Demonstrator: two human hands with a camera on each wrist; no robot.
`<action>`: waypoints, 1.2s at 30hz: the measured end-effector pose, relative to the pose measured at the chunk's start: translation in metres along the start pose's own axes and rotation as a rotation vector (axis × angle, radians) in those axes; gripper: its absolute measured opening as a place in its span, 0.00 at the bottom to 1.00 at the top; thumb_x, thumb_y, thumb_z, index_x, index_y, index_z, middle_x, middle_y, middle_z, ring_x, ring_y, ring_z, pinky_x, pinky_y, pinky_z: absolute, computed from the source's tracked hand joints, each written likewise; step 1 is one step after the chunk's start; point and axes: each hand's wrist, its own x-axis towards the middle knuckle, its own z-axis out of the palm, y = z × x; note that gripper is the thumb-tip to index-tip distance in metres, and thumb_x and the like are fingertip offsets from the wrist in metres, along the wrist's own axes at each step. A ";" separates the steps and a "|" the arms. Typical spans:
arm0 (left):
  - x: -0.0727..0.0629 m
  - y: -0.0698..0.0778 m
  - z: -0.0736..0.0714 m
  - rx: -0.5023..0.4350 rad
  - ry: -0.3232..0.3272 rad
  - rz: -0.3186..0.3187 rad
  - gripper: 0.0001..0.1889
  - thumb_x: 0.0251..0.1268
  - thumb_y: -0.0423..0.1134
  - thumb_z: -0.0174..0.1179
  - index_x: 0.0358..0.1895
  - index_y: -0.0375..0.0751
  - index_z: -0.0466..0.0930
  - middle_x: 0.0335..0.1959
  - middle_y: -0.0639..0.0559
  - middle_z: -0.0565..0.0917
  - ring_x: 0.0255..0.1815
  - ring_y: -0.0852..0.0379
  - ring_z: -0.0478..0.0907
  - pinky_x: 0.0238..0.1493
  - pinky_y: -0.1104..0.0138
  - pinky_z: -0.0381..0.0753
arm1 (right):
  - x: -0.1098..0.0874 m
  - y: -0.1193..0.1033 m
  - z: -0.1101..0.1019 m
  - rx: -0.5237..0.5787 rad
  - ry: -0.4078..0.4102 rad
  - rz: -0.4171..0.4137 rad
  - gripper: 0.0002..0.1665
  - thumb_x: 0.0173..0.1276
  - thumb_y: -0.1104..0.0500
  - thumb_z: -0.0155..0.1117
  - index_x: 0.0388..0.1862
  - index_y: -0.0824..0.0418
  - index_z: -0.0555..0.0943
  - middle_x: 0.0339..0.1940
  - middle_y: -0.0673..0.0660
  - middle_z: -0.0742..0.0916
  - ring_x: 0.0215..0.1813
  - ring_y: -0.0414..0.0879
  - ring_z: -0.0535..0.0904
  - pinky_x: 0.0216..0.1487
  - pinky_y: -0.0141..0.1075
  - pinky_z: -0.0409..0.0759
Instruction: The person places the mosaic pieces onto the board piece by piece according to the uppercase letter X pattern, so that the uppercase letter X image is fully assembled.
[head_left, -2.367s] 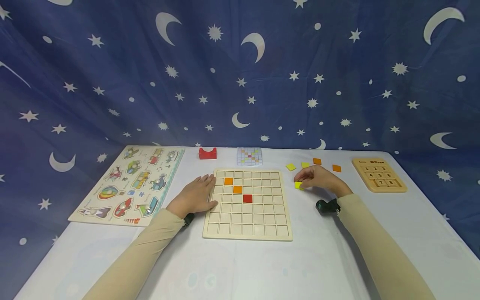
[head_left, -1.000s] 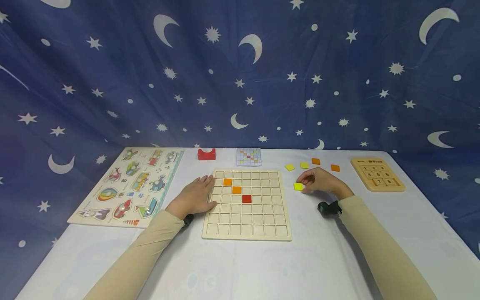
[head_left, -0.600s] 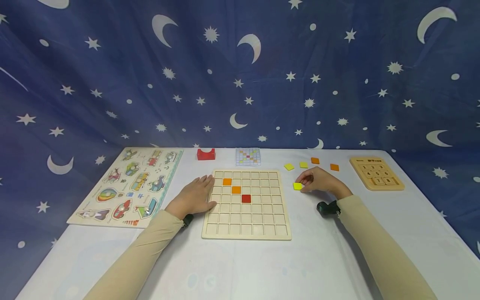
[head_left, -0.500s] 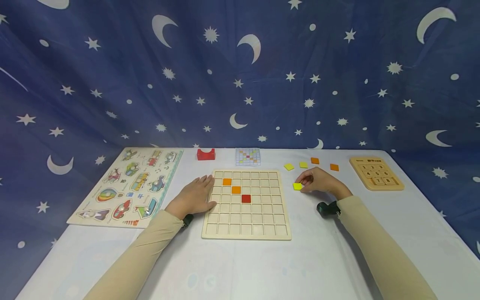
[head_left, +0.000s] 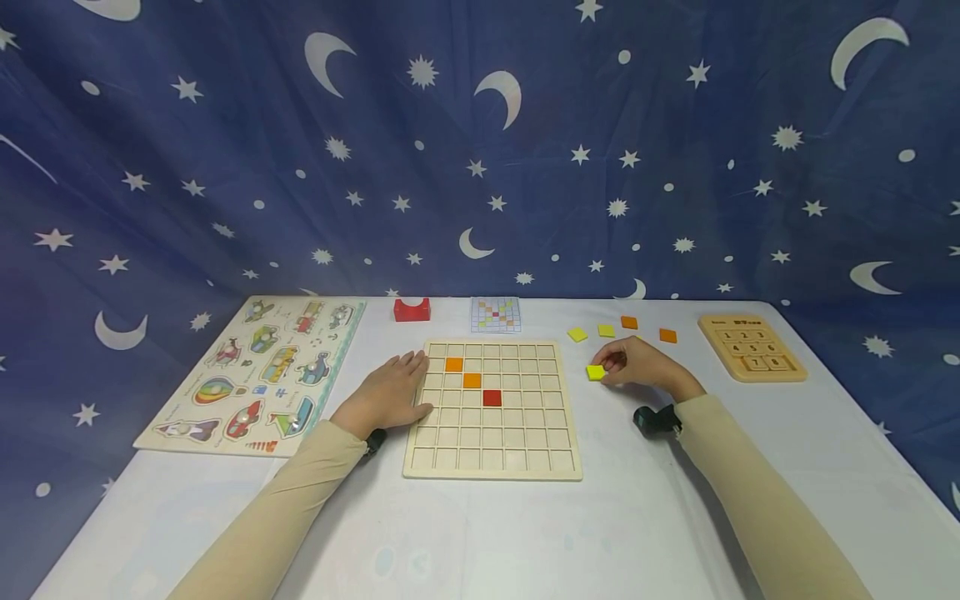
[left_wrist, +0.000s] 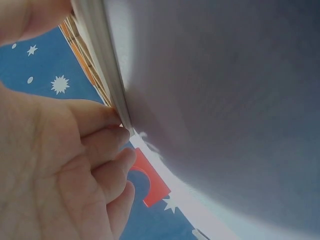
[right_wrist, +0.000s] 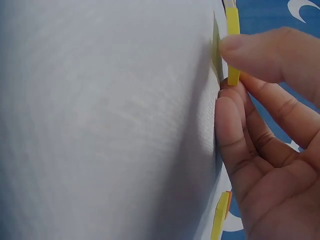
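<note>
A wooden grid board [head_left: 495,437] lies mid-table, with two orange tiles [head_left: 472,381] and one red tile [head_left: 492,398] in its squares, stepping diagonally. My left hand [head_left: 386,396] rests at the board's left edge, fingers fairly straight; in the left wrist view fingertips [left_wrist: 117,132] touch the board's side. Right of the board, my right hand [head_left: 641,367] pinches a yellow square tile [head_left: 595,372] between thumb and fingers. From the right wrist view that yellow tile [right_wrist: 233,47] is edge-on, slightly above the white cloth. Behind this hand lie two yellow tiles [head_left: 577,334] and two orange tiles [head_left: 667,336].
A small pattern card [head_left: 496,315] with coloured squares lies behind the board, near a red notched block [head_left: 412,310]. A picture puzzle board [head_left: 258,375] is at left, a wooden number puzzle [head_left: 753,347] at right. A starry blue curtain [head_left: 480,167] hangs behind the table.
Since the earliest frame, my right hand has tilted the yellow tile up a little, and more of it shows. Over the last half second both hands stay in place.
</note>
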 end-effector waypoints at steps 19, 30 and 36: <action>0.000 0.000 0.001 -0.017 -0.008 -0.004 0.40 0.64 0.52 0.52 0.71 0.28 0.53 0.73 0.36 0.57 0.74 0.40 0.54 0.75 0.52 0.55 | 0.005 -0.029 0.004 0.094 0.089 -0.067 0.16 0.52 0.68 0.69 0.42 0.69 0.82 0.34 0.59 0.83 0.34 0.43 0.75 0.36 0.27 0.77; -0.001 0.000 0.001 -0.015 0.001 -0.003 0.40 0.63 0.52 0.52 0.71 0.27 0.53 0.73 0.35 0.57 0.74 0.40 0.55 0.75 0.52 0.55 | 0.016 -0.057 0.018 0.168 0.036 -0.110 0.16 0.51 0.67 0.70 0.41 0.68 0.82 0.32 0.57 0.83 0.34 0.44 0.76 0.36 0.28 0.78; -0.001 -0.001 0.002 -0.016 0.009 0.001 0.40 0.63 0.52 0.53 0.70 0.27 0.54 0.73 0.35 0.58 0.74 0.40 0.56 0.75 0.52 0.55 | 0.023 -0.071 0.030 0.189 -0.002 -0.130 0.16 0.50 0.67 0.71 0.40 0.67 0.82 0.29 0.54 0.82 0.33 0.43 0.75 0.35 0.28 0.78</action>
